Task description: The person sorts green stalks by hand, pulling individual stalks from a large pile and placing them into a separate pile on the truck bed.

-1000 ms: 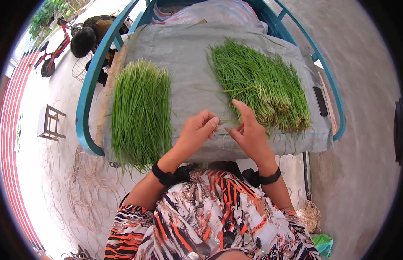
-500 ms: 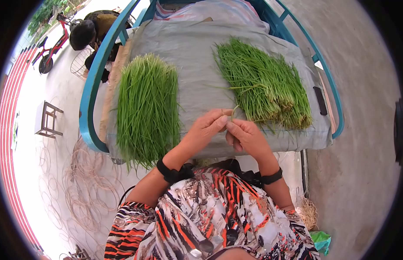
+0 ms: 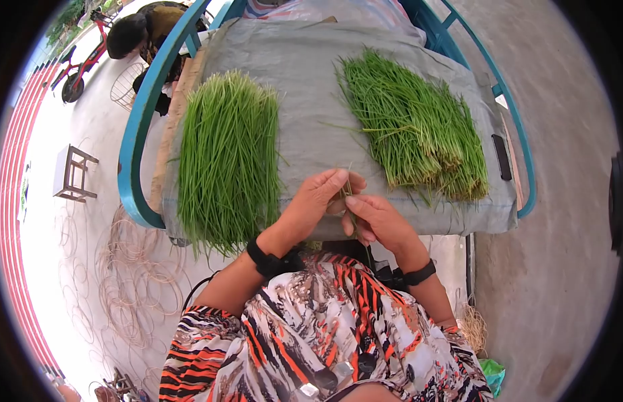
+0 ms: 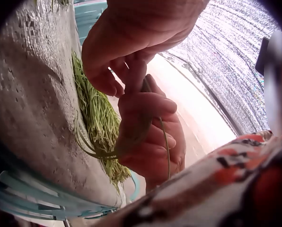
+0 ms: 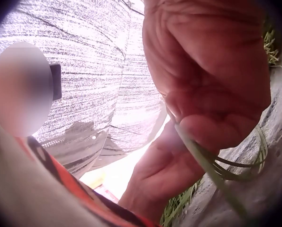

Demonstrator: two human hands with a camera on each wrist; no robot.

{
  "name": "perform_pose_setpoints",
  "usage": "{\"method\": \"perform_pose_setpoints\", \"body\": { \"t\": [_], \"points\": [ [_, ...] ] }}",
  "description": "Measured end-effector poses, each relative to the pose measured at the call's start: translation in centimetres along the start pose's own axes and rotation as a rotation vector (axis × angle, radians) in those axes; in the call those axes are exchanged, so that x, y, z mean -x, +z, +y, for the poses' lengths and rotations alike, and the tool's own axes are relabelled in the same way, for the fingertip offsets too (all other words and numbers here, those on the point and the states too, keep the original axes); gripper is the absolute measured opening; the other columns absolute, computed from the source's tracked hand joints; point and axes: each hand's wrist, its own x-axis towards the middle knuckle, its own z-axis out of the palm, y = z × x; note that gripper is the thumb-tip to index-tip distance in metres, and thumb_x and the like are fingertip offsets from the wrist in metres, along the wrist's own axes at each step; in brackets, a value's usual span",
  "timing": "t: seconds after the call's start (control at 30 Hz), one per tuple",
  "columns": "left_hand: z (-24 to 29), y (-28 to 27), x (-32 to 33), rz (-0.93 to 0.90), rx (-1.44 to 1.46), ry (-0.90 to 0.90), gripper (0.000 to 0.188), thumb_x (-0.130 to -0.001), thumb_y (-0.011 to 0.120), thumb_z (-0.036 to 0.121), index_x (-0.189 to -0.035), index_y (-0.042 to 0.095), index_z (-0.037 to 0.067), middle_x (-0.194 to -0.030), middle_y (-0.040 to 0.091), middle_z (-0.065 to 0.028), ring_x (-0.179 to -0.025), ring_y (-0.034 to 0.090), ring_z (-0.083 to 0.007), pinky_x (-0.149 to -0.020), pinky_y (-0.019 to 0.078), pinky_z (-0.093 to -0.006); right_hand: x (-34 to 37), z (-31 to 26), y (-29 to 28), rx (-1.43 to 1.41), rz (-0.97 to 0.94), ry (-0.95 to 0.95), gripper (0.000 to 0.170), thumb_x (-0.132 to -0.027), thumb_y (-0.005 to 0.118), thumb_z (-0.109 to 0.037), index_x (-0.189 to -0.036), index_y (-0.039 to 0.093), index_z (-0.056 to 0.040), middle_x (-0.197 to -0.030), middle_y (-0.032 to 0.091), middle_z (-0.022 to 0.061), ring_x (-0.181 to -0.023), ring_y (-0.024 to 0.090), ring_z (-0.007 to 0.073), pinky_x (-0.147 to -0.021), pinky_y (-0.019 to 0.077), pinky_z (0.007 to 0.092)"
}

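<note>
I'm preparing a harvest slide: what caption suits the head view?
Left hand and right hand hold a stalk near two green piles.

What looks like a paved yard is shown by concrete ground (image 3: 559,201), greenery (image 3: 61,27) and a parked red bike (image 3: 90,60).

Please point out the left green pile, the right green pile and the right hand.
Left green pile (image 3: 229,161): head view, middle of the stalks.
Right green pile (image 3: 417,127): head view, middle of the stalks.
Right hand (image 3: 385,218): head view, back of the hand.
</note>
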Motion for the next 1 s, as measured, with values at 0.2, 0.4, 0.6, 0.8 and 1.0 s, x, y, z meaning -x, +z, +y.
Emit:
{"method": "perform_pose_setpoints", "body": {
  "t": [0.2, 0.4, 0.6, 0.8, 1.0],
  "points": [
    [-0.1, 0.0, -0.5, 0.038, 0.035, 0.008, 0.041, -0.098, 0.045, 0.036, -0.101, 0.054, -0.004, -0.090, 0.061, -0.0124, -0.060, 0.061, -0.0201, -0.051, 0.0525, -0.0304, -0.7, -0.3, -1.1, 0.051, -0.072, 0.039, 0.033, -0.098, 0.047, -0.034, -0.089, 0.060, -0.0056, -0.071, 0.061, 0.0003, -0.043, 0.042, 0.0039, -0.040, 0.0329, 0.0193],
    [-0.7, 0.1, -1.4, 0.093, -0.030, 0.030, 0.038, -0.099, 0.043, 0.035, -0.095, 0.055, 0.000, -0.096, 0.061, -0.0119, -0.078, 0.061, -0.0174, -0.070, 0.0519, -0.0287, -1.0, -0.7, -1.4, 0.056, -0.021, 0.079, 0.032, -0.098, 0.046, -0.037, -0.085, 0.057, -0.0092, -0.065, 0.051, -0.0041, -0.044, 0.038, 0.0028, -0.040, 0.0318, 0.0183],
    [-1.2, 0.0, -2.1, 0.208, 0.000, 0.139, 0.033, -0.100, 0.041, 0.034, -0.090, 0.054, 0.005, -0.104, 0.060, -0.0095, -0.093, 0.058, -0.0177, -0.091, 0.0443, -0.0339, -1.2, -0.4, -1.8, 0.091, -0.046, 0.047, 0.033, -0.098, 0.046, -0.038, -0.083, 0.055, -0.0096, -0.061, 0.044, -0.0061, -0.047, 0.037, 0.0026, -0.042, 0.0324, 0.0182],
    [-0.8, -3.1, -2.8, 0.341, -0.096, 0.221, 0.032, -0.099, 0.043, 0.033, -0.099, 0.057, 0.004, -0.110, 0.060, -0.0115, -0.100, 0.056, -0.0172, -0.094, 0.0417, -0.0332, -0.6, 0.0, -2.7, 0.105, -0.123, -0.070, 0.034, -0.098, 0.046, -0.037, -0.083, 0.056, -0.0084, -0.060, 0.043, -0.0056, -0.048, 0.039, 0.0034, -0.043, 0.0335, 0.0190],
    [-0.1, -0.1, -1.8, 0.123, -0.245, 0.120, 0.041, -0.099, 0.042, 0.035, -0.117, 0.056, 0.000, -0.121, 0.057, -0.0122, -0.108, 0.054, -0.0191, -0.099, 0.0392, -0.0336, -0.4, -0.9, -2.5, 0.038, 0.015, -0.045, 0.035, -0.099, 0.044, -0.037, -0.080, 0.055, -0.0082, -0.061, 0.044, -0.0052, -0.048, 0.040, 0.0035, -0.044, 0.0353, 0.0183]
  ]
}}
